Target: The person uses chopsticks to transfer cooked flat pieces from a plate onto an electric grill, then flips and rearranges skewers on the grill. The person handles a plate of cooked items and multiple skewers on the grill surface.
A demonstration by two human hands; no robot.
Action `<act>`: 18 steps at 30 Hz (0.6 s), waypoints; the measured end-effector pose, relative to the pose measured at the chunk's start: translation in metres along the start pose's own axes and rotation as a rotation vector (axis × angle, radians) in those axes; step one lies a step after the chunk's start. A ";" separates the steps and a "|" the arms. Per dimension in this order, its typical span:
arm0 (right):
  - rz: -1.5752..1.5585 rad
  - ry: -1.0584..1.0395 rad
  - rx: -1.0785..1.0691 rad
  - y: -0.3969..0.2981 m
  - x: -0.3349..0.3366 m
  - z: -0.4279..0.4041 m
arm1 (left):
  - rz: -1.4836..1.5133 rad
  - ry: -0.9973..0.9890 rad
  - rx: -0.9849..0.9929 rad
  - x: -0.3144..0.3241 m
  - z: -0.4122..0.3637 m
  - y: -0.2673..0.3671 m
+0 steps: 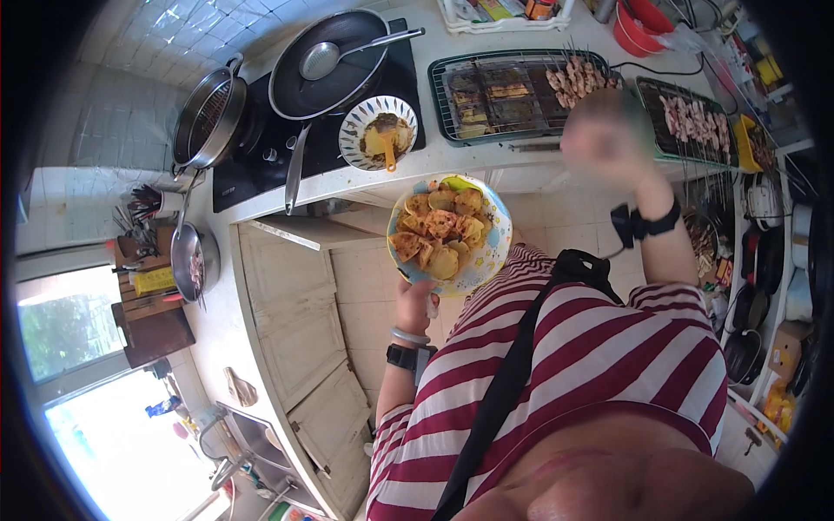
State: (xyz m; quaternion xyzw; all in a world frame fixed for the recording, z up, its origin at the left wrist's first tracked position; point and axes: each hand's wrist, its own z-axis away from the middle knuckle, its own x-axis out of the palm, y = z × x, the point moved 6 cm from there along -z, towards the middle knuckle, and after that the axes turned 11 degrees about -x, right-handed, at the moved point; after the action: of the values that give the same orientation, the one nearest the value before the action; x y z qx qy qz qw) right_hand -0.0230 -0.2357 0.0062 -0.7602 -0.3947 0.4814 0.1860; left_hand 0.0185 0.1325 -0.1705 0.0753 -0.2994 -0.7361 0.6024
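My left hand point(415, 306) grips the lower rim of a patterned plate point(492, 264) that bears seasoned potato slices point(444, 262). A blurred patch covers my right hand point(606, 140), raised between two electric grills, so its fingers and anything in them cannot be made out. The left grill point(435, 98) carries a dark plate with sliced food and browned meat skewers point(576, 81) at its right end. Paler meat skewers point(697, 124) lie on the right grill point(658, 140). Above my plate, a patterned bowl point(348, 124) of sauce with an orange brush point(389, 151) rests at the cooktop's front.
A wok point(287, 84) holding a metal skimmer point(320, 60) and a steel pot point(231, 120) stand on the black cooktop point(241, 189). A saucepan point(207, 260) sits at the left counter. A red bucket point(642, 29) and a white basket point(502, 26) stand behind the grills.
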 end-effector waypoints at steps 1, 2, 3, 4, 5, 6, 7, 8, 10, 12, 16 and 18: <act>-0.021 0.009 0.013 -0.008 0.010 0.013 | 0.002 -0.002 -0.003 0.002 -0.003 0.001; -0.023 0.016 0.017 -0.012 0.021 0.025 | -0.006 0.000 -0.005 0.004 -0.005 0.002; 0.024 0.041 0.013 -0.015 0.030 0.038 | -0.014 -0.004 0.015 0.007 -0.009 0.004; 0.069 0.063 0.009 -0.016 0.038 0.047 | -0.021 -0.007 0.035 0.010 -0.011 0.007; 0.066 0.070 0.012 -0.016 0.047 0.053 | -0.028 -0.005 0.033 0.011 -0.014 0.008; 0.091 0.112 -0.005 -0.016 0.055 0.058 | -0.027 -0.012 0.025 0.011 -0.018 0.008; 0.114 0.154 -0.022 -0.014 0.063 0.063 | -0.026 -0.019 0.016 0.012 -0.020 0.007; 0.164 0.190 -0.042 -0.005 0.073 0.072 | -0.031 -0.013 0.018 0.010 -0.021 0.007; 0.186 0.227 -0.042 0.011 0.093 0.077 | -0.048 -0.024 -0.031 0.010 -0.028 0.006; 0.216 0.288 -0.046 0.022 0.109 0.078 | -0.056 -0.003 -0.032 0.007 -0.031 0.006; 0.283 0.382 -0.102 0.034 0.141 0.081 | -0.053 -0.028 -0.055 0.006 -0.017 0.006; 0.270 0.411 -0.089 0.041 0.155 0.076 | -0.078 -0.011 -0.043 0.005 -0.009 0.008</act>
State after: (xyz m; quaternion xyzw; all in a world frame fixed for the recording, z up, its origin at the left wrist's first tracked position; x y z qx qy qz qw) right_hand -0.0376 -0.1479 -0.1466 -0.8955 -0.2641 0.3191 0.1627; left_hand 0.0279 0.1241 -0.1724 0.0701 -0.2838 -0.7655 0.5731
